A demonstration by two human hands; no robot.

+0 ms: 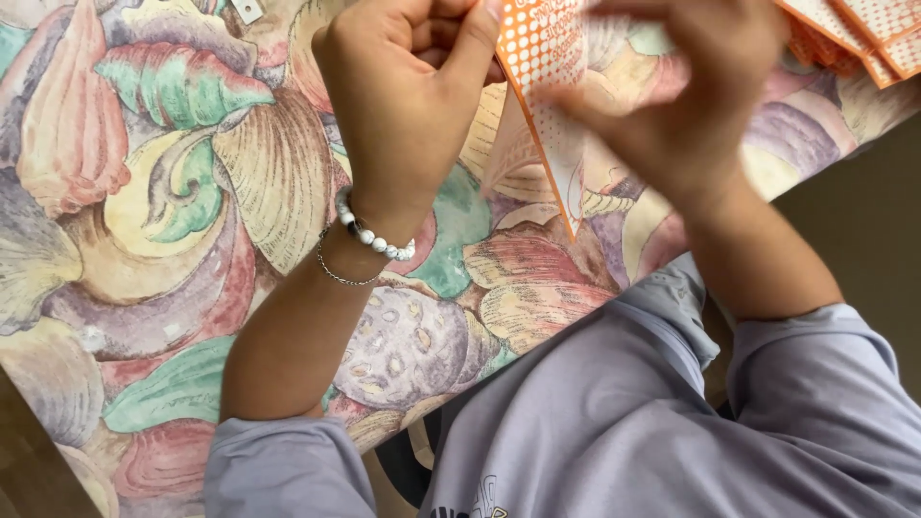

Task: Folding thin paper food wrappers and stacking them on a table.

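Observation:
My left hand (408,91) pinches the upper left edge of an orange and white dotted paper sheet (547,67), fingers curled shut on it. A white bead bracelet and a thin chain sit on that wrist. My right hand (686,105), blurred, grips the same sheet from the right side. The paper is folded, and a pointed flap hangs down between the hands to just above the tablecloth. Both hands are held above the table near the top of the view.
A tablecloth (163,192) with large shell and leaf shapes in pastel colours covers the table. A stack of more orange dotted sheets (854,38) lies at the top right corner. The table edge runs diagonally toward my grey-sleeved body.

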